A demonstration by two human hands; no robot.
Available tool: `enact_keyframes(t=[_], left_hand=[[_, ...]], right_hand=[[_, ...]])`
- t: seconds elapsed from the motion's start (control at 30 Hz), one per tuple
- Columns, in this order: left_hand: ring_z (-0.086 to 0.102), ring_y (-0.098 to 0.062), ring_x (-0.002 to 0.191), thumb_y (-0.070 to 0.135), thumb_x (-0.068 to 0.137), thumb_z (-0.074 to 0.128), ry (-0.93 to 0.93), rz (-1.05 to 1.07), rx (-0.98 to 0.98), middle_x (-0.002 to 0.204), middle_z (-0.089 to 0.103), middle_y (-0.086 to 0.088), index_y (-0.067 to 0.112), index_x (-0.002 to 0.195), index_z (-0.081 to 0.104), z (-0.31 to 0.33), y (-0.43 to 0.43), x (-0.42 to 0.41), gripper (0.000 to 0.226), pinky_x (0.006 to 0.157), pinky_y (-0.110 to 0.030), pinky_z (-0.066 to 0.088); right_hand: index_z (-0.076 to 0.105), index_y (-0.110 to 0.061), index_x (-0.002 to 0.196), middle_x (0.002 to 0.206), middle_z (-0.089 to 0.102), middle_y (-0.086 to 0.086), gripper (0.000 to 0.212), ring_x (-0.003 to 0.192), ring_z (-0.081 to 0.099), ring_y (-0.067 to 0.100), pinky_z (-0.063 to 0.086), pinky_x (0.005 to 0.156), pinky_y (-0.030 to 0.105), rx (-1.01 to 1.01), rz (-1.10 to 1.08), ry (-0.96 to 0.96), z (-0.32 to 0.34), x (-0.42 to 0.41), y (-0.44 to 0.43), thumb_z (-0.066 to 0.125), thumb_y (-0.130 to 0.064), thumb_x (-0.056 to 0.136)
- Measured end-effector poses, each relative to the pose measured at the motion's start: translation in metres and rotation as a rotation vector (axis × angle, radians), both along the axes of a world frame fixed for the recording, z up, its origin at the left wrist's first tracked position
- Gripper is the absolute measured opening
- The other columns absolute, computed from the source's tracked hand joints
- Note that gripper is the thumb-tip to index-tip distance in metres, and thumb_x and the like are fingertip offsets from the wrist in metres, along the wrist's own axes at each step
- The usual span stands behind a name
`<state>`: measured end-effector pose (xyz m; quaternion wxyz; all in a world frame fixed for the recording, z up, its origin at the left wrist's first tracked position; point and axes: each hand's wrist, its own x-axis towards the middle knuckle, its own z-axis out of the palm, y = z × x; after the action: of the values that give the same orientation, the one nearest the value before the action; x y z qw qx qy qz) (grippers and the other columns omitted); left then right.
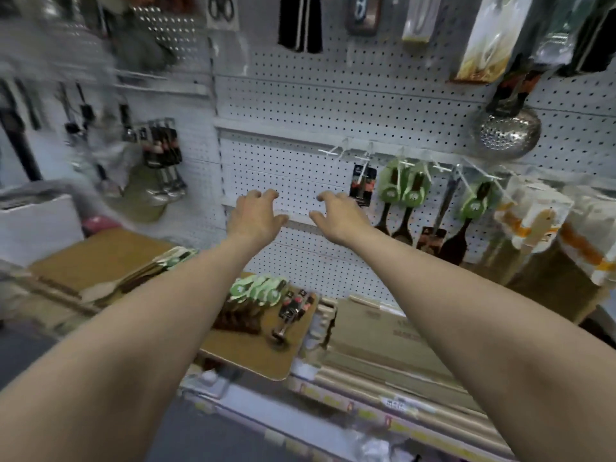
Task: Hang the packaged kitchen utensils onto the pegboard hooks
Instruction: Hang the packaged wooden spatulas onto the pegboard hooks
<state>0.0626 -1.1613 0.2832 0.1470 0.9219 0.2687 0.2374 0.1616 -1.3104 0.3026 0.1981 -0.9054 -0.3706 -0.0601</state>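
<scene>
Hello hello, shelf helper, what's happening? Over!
Left hand and right hand empty, raised at the pegboard. Green-carded utensils lie on the cardboard box. Nothing blocks the bare hook.

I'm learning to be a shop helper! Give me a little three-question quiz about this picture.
1. True or false: the left hand is holding a utensil.
2. What shiny thing full of little holes hangs at the upper right of the pegboard?
3. Fill in: the pile of packs waiting on the brown board below the hands has ____ cards.

Key:
1. False, it holds nothing.
2. The steel skimmer.
3. Green.
</scene>
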Motion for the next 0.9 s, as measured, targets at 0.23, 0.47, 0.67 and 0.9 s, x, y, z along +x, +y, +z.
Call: enact_keyframes(t=[0.23, 0.47, 0.67, 0.9], left_hand=[[0.047, -0.035, 0.127, 0.049, 0.093, 0.060, 0.055, 0.118, 0.023, 0.138, 0.052, -0.013, 0.023, 0.141, 0.047, 0.005, 0.109, -0.091, 0.057, 0.098, -0.049, 0.047], [0.051, -0.036, 0.123, 0.049, 0.090, 0.063, 0.047, 0.193, -0.041, 0.135, 0.055, -0.012, 0.028, 0.137, 0.051, -0.017, 0.211, -0.132, 0.053, 0.101, -0.052, 0.046], [0.055, -0.034, 0.119, 0.050, 0.088, 0.064, 0.058, 0.259, -0.037, 0.133, 0.056, -0.011, 0.028, 0.135, 0.053, -0.027, 0.318, -0.137, 0.052, 0.096, -0.047, 0.049], [0.054, -0.033, 0.123, 0.050, 0.090, 0.062, 0.120, 0.280, -0.063, 0.141, 0.052, -0.010, 0.024, 0.139, 0.051, -0.026, 0.440, -0.129, 0.057, 0.099, -0.048, 0.048]], right_hand=[[0.041, -0.021, 0.148, 0.149, 0.045, 0.010, 0.054, 0.135, 0.044, 0.031, 0.044, 0.105, 0.047, -0.011, 0.075, 0.008, 0.001, -0.067, 0.119, 0.048, -0.047, 0.101], [0.038, -0.019, 0.150, 0.151, 0.041, 0.011, 0.057, 0.132, 0.047, 0.033, 0.045, 0.101, 0.042, -0.037, 0.166, 0.033, -0.011, -0.100, 0.234, 0.049, -0.045, 0.101], [0.041, -0.016, 0.148, 0.149, 0.045, 0.012, 0.057, 0.131, 0.049, 0.033, 0.046, 0.104, 0.043, -0.047, 0.236, 0.042, -0.023, -0.100, 0.352, 0.052, -0.045, 0.100], [0.048, -0.017, 0.142, 0.139, 0.054, 0.010, 0.055, 0.117, 0.058, 0.032, 0.052, 0.096, 0.043, -0.029, 0.227, 0.145, -0.028, -0.080, 0.483, 0.056, -0.047, 0.096]])
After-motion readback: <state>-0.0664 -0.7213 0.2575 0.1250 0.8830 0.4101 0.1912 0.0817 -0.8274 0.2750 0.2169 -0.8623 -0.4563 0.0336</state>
